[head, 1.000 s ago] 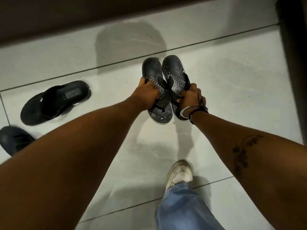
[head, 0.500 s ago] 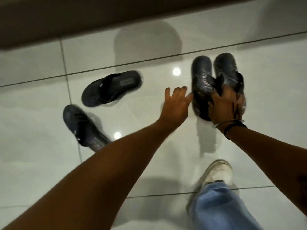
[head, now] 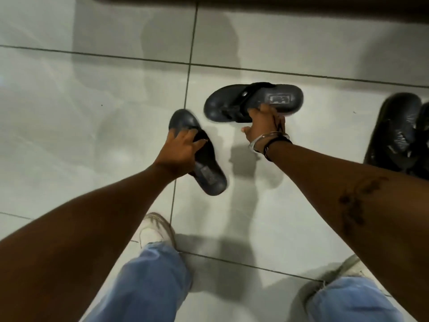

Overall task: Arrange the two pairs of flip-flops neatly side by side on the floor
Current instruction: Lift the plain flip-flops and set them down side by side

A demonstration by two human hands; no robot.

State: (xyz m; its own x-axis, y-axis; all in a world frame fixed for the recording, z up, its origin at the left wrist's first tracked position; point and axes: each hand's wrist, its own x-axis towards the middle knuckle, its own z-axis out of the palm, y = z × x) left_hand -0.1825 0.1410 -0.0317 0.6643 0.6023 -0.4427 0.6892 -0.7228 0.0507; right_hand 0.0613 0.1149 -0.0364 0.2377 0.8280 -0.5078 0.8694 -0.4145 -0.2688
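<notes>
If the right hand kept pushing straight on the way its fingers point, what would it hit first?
The right hand points up the frame, its fingers already at the near edge of the sideways flip-flop. That comes first; beyond it looks like bare floor, though depth is unclear.

Four flip-flops show on the floor (head: 69, 112), in two pairs. One pair lies apart: a dark flip-flop (head: 210, 175) under the left hand (head: 180, 149), and a second dark flip-flop (head: 274, 98) crosswise at the right hand (head: 263, 123). The other pair, patterned flip-flops (head: 394, 129), sits together at the right edge, partly cut off. Two hands are in view. Two white shoes: one (head: 155, 230) on the left, one (head: 350, 268) on the right. Two blue trouser legs (head: 148, 287). The right wrist carries two bands: one silver bangle (head: 257, 141) and one dark cord (head: 272, 145).
</notes>
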